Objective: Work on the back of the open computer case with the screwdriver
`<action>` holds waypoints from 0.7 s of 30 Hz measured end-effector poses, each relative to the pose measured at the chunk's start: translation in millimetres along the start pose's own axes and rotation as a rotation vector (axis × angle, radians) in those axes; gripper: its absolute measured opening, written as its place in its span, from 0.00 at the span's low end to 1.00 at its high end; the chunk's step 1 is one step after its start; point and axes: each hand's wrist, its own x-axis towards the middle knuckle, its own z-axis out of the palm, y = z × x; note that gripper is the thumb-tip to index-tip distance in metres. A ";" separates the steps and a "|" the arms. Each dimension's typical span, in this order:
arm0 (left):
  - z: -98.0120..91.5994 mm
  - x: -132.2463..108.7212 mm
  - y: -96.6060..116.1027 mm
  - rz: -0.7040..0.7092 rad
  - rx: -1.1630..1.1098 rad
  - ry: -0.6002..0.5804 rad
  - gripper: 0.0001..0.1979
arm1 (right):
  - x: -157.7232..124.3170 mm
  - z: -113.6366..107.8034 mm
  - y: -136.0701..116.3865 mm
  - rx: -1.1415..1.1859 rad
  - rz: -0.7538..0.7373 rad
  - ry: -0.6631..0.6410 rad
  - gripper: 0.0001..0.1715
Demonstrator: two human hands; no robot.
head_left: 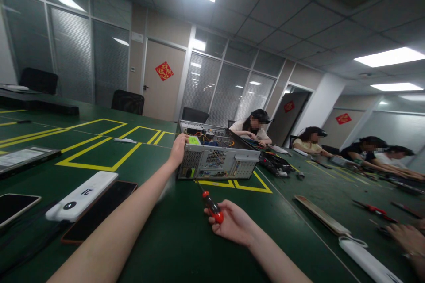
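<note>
An open grey computer case (217, 155) lies on the green table (186, 239), its rear panel facing me. My left hand (178, 149) reaches out and grips the case's top left corner. My right hand (232, 223) is closed round a screwdriver (212, 207) with a red and black handle. Its thin shaft points up and left toward the lower left of the case's rear panel.
A white power bank (81, 196) and dark phones (99, 210) lie at the left. A flat strip (320, 215) and another white device (368, 260) lie at the right. Several other people (252, 129) sit along the far right side. Another person's hand (403, 236) rests at the right edge.
</note>
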 end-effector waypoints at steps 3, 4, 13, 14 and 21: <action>0.4 -0.2 0.4 0.002 -0.005 0.007 0.17 | -0.9 -3.0 -0.6 -0.026 -0.013 -0.044 0.19; 0.6 -0.2 0.4 0.003 -0.007 0.009 0.17 | -0.5 -3.5 -0.6 -0.047 -0.023 -0.052 0.20; 0.6 0.2 1.3 0.019 -0.008 0.003 0.17 | 5.5 -2.7 -0.8 -0.266 -0.076 0.047 0.18; 0.5 0.3 1.2 0.027 -0.006 0.000 0.17 | 5.8 -3.1 -1.9 -0.266 -0.074 0.065 0.15; 1.1 0.7 -3.4 0.022 0.010 0.010 0.17 | 7.3 -4.7 -2.2 -0.211 -0.035 0.132 0.14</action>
